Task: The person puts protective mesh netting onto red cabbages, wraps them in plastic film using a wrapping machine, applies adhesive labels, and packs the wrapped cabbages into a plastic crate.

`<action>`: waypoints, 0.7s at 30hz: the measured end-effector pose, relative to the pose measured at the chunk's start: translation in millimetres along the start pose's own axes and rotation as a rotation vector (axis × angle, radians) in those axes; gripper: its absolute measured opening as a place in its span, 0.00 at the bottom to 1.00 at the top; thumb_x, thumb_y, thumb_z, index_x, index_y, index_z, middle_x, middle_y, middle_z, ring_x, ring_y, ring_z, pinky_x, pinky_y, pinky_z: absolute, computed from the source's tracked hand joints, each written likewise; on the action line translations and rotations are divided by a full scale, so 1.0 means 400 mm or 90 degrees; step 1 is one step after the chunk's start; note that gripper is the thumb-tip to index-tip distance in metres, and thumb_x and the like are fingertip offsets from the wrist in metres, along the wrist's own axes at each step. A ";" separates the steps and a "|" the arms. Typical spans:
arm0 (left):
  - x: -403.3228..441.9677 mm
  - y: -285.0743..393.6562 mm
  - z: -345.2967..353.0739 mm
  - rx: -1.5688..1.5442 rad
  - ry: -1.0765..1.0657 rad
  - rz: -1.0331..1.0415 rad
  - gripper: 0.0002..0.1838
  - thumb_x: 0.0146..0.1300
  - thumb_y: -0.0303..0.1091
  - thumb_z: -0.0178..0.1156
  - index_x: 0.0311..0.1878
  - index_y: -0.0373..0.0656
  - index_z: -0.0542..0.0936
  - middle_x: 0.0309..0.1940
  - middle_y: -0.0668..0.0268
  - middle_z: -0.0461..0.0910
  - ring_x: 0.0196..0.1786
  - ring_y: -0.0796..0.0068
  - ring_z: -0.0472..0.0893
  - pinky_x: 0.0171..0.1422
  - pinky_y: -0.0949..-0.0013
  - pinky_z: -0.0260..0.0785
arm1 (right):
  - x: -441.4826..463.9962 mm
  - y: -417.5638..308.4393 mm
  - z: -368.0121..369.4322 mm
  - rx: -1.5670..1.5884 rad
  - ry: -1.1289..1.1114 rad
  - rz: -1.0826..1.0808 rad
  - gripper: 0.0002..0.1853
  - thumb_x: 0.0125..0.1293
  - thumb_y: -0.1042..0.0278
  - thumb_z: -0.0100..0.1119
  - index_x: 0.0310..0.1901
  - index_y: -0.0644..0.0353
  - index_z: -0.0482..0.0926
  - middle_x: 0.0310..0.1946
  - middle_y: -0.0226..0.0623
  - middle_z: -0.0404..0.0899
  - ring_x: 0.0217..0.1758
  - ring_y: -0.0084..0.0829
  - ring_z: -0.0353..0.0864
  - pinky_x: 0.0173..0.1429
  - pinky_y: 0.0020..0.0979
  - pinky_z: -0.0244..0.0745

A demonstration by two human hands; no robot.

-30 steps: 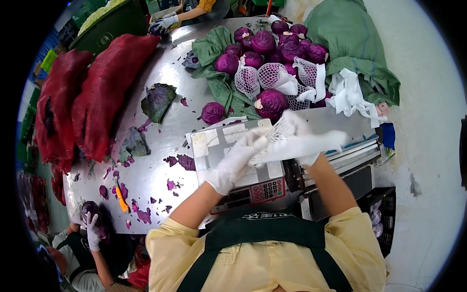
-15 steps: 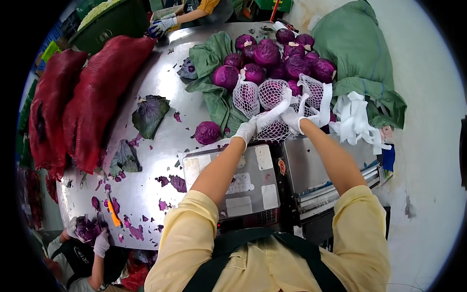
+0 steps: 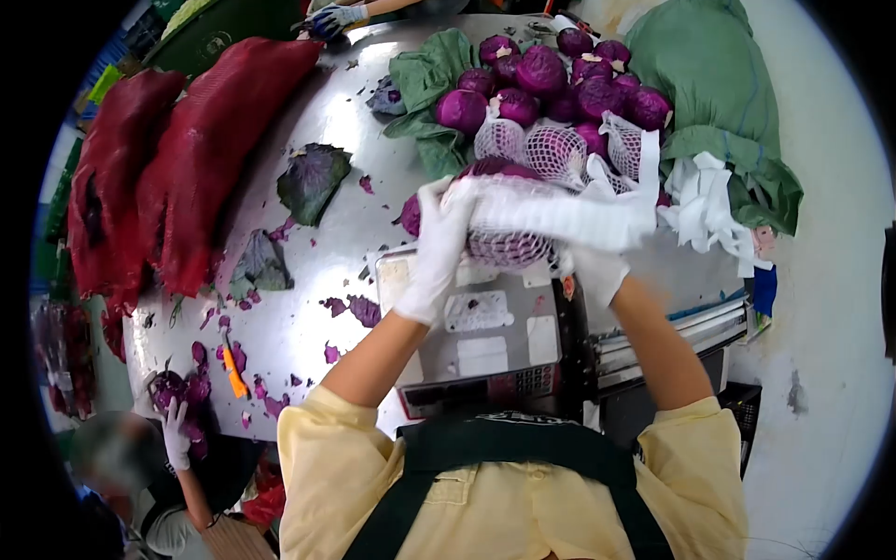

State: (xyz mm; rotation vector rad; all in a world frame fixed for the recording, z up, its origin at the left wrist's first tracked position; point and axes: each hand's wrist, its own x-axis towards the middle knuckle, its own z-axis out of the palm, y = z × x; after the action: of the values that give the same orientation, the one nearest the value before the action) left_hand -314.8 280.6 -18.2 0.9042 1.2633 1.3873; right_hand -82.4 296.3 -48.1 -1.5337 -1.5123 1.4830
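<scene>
A red cabbage in white mesh netting [image 3: 509, 246] is held up over the top of the scale [image 3: 481, 353]. My gloved left hand [image 3: 441, 245] is closed on its left side. A broad white strip [image 3: 579, 220], smeared by motion, crosses in front of the cabbage toward the right. My gloved right hand [image 3: 597, 271] is at the right end of the netting, below the strip; its fingers are hidden and blurred. Just beyond are other netted cabbages [image 3: 556, 154] and a heap of bare red cabbages [image 3: 543, 73].
A green sack [image 3: 714, 79] and white strips [image 3: 702, 201] are at the right. Red mesh sacks [image 3: 219, 163], loose leaves [image 3: 313, 182] and an orange-handled knife [image 3: 233, 371] occupy the left. Gloved hands of a co-worker [image 3: 175, 431] handle a cabbage at lower left.
My hands have drawn back toward me, bringing a netted cabbage over the scale. The left hand has moved left and the white strip has swung across. The view has shifted slightly.
</scene>
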 end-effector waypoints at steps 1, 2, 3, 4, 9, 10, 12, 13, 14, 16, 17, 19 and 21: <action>-0.065 0.020 -0.040 -0.037 0.006 -0.011 0.29 0.66 0.40 0.61 0.63 0.33 0.63 0.56 0.53 0.70 0.59 0.68 0.71 0.63 0.70 0.64 | -0.011 0.088 0.063 0.130 -0.045 -0.017 0.17 0.71 0.69 0.47 0.59 0.61 0.71 0.37 0.36 0.79 0.42 0.27 0.79 0.45 0.31 0.74; -0.129 0.025 -0.080 -0.010 0.036 -0.050 0.30 0.65 0.39 0.61 0.63 0.33 0.62 0.57 0.53 0.69 0.60 0.68 0.70 0.65 0.69 0.64 | -0.086 0.030 0.111 0.077 -0.050 0.056 0.17 0.72 0.68 0.45 0.59 0.61 0.71 0.38 0.36 0.79 0.42 0.27 0.79 0.46 0.31 0.74; -0.175 -0.010 -0.129 0.017 0.052 -0.074 0.28 0.65 0.37 0.61 0.62 0.33 0.63 0.57 0.53 0.70 0.59 0.69 0.71 0.64 0.69 0.65 | -0.161 -0.032 0.160 0.023 -0.061 0.127 0.16 0.74 0.67 0.44 0.59 0.61 0.71 0.40 0.35 0.79 0.41 0.27 0.78 0.46 0.31 0.74; -0.227 -0.008 -0.161 0.013 0.076 -0.088 0.24 0.65 0.34 0.60 0.59 0.34 0.65 0.53 0.55 0.73 0.55 0.71 0.75 0.59 0.70 0.69 | -0.180 0.018 0.215 -0.029 -0.039 -0.016 0.16 0.74 0.66 0.43 0.59 0.60 0.72 0.43 0.38 0.79 0.45 0.30 0.78 0.51 0.33 0.72; -0.367 -0.019 -0.225 -0.034 0.130 -0.141 0.19 0.65 0.28 0.60 0.56 0.37 0.68 0.46 0.58 0.77 0.45 0.74 0.78 0.50 0.73 0.72 | -0.265 0.107 0.336 -0.137 -0.011 -0.211 0.16 0.75 0.65 0.43 0.58 0.60 0.73 0.47 0.42 0.80 0.53 0.36 0.77 0.59 0.36 0.69; -0.380 -0.041 -0.237 -0.011 0.110 -0.089 0.18 0.63 0.27 0.62 0.55 0.38 0.71 0.46 0.60 0.77 0.45 0.75 0.77 0.49 0.74 0.71 | -0.289 0.090 0.332 -0.202 0.013 -0.256 0.15 0.74 0.65 0.46 0.55 0.63 0.75 0.50 0.44 0.78 0.55 0.35 0.77 0.62 0.32 0.68; -0.413 -0.067 -0.238 -0.062 0.109 0.021 0.16 0.62 0.27 0.64 0.53 0.39 0.74 0.45 0.62 0.77 0.44 0.76 0.77 0.49 0.76 0.70 | -0.307 0.046 0.311 -0.173 0.104 -0.224 0.11 0.70 0.70 0.52 0.49 0.64 0.76 0.45 0.44 0.79 0.49 0.35 0.79 0.56 0.31 0.71; -0.426 -0.060 -0.253 0.250 0.142 0.253 0.14 0.63 0.27 0.64 0.51 0.38 0.76 0.44 0.64 0.77 0.43 0.75 0.77 0.50 0.74 0.69 | -0.312 0.037 0.304 -0.219 0.179 -0.349 0.09 0.64 0.74 0.58 0.45 0.64 0.76 0.40 0.42 0.80 0.44 0.34 0.80 0.51 0.31 0.73; -0.453 -0.052 -0.260 0.198 0.141 0.255 0.14 0.64 0.30 0.64 0.51 0.37 0.76 0.44 0.63 0.79 0.44 0.69 0.79 0.51 0.69 0.72 | -0.324 0.025 0.294 -0.155 0.144 -0.378 0.12 0.59 0.75 0.62 0.45 0.64 0.76 0.39 0.42 0.79 0.45 0.33 0.80 0.51 0.30 0.73; -0.527 -0.031 -0.267 -0.212 0.108 -0.081 0.14 0.64 0.32 0.64 0.51 0.38 0.76 0.45 0.63 0.79 0.46 0.66 0.80 0.51 0.62 0.75 | -0.371 0.008 0.295 0.028 -0.026 -0.249 0.12 0.58 0.74 0.62 0.44 0.64 0.77 0.38 0.40 0.78 0.44 0.32 0.80 0.51 0.29 0.74; -0.560 -0.003 -0.261 -0.340 0.116 -0.269 0.14 0.65 0.32 0.63 0.51 0.39 0.76 0.44 0.63 0.80 0.44 0.69 0.81 0.49 0.63 0.76 | -0.374 0.029 0.297 -0.183 0.011 -0.458 0.10 0.61 0.73 0.60 0.44 0.65 0.78 0.37 0.39 0.79 0.43 0.28 0.80 0.50 0.27 0.73; -0.612 -0.036 -0.274 -0.396 0.110 -0.390 0.11 0.67 0.32 0.58 0.49 0.39 0.78 0.36 0.65 0.82 0.36 0.75 0.82 0.41 0.69 0.75 | -0.422 0.035 0.291 -0.015 -0.050 -0.222 0.08 0.66 0.70 0.56 0.41 0.64 0.80 0.35 0.38 0.81 0.40 0.24 0.80 0.49 0.26 0.73; -0.564 -0.086 -0.342 -0.118 0.153 -0.227 0.10 0.67 0.33 0.57 0.46 0.39 0.79 0.34 0.65 0.83 0.34 0.73 0.81 0.39 0.69 0.73 | -0.418 0.002 0.286 -0.096 -0.020 -0.170 0.07 0.67 0.70 0.54 0.40 0.63 0.80 0.36 0.37 0.82 0.36 0.31 0.83 0.43 0.31 0.75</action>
State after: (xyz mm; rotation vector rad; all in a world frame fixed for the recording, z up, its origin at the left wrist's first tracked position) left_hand -392.2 28.5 -53.3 0.3703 1.3708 1.3237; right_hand -148.7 106.3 -24.1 -1.3314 -1.8044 1.2702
